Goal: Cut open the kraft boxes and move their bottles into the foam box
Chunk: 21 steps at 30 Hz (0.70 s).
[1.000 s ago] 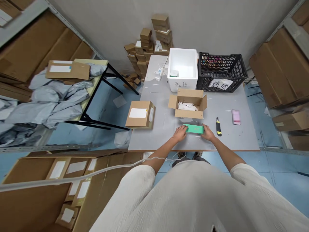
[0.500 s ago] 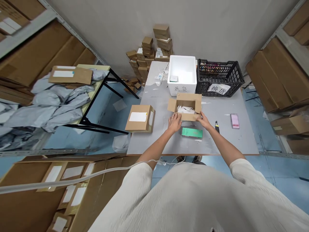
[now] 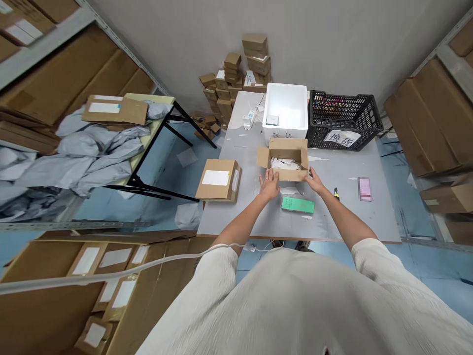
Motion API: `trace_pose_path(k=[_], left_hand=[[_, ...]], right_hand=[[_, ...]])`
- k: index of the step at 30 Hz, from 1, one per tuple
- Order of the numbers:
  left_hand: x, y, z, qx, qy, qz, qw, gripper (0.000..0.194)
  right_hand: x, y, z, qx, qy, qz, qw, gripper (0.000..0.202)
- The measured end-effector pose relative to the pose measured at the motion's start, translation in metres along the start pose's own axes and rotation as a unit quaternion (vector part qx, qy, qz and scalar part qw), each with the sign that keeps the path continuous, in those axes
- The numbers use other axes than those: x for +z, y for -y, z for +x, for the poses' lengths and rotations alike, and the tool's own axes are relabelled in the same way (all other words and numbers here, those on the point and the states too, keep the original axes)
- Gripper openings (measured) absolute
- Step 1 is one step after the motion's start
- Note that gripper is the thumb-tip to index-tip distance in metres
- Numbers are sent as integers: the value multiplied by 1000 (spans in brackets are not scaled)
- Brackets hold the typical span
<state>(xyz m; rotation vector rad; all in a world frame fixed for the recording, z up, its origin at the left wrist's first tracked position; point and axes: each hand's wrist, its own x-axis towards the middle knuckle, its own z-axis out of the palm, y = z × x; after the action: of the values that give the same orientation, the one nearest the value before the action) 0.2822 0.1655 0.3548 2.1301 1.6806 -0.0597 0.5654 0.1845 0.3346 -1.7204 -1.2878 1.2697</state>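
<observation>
An open cardboard box (image 3: 291,174) with white paper scraps (image 3: 286,163) inside stands on the grey table, its flaps raised. My left hand (image 3: 269,186) is at the box's front left corner, fingers spread and touching its front side. At the front right corner, my right hand (image 3: 315,181) has its fingers stretched out against the box, thumb apart. Just in front of the box, between my forearms, lies a green box (image 3: 297,204). A yellow and black box cutter (image 3: 336,194) lies to the right of my right hand, partly hidden by the forearm.
Behind the box stand a white bin (image 3: 285,133) and a black crate (image 3: 345,122). A closed, labelled carton (image 3: 218,191) sits at the table's left edge, a pink pack (image 3: 364,189) at the right. A white cable (image 3: 155,265) crosses in front on the left.
The open box has slid back, closer to the white bin. The fingers of my left hand have spread further apart. The view has shifted slightly.
</observation>
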Motion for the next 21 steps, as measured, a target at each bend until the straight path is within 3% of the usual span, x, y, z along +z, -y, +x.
trace_pose_path(k=[3, 5, 9, 13, 17, 21], left_hand=[[5, -15, -15, 38, -43, 1, 998, 82], [16, -28, -28, 86, -43, -10, 995, 71], [53, -56, -43, 145, 38, -27, 988, 65], [92, -83, -41, 177, 92, -19, 980, 73], [115, -104, -33, 161, 99, -2, 982, 80], [122, -113, -30, 140, 88, 26, 986, 81]], right_hand=[[-11, -19, -19, 21, -13, -19, 1000, 92], [-18, -41, -35, 26, -22, -36, 999, 81], [-27, -91, -70, 37, -19, -79, 996, 68], [-26, -128, -101, 102, -46, -92, 989, 63], [-23, -137, -125, 124, -9, -68, 990, 62], [-22, -133, -137, 103, 14, -44, 994, 62]])
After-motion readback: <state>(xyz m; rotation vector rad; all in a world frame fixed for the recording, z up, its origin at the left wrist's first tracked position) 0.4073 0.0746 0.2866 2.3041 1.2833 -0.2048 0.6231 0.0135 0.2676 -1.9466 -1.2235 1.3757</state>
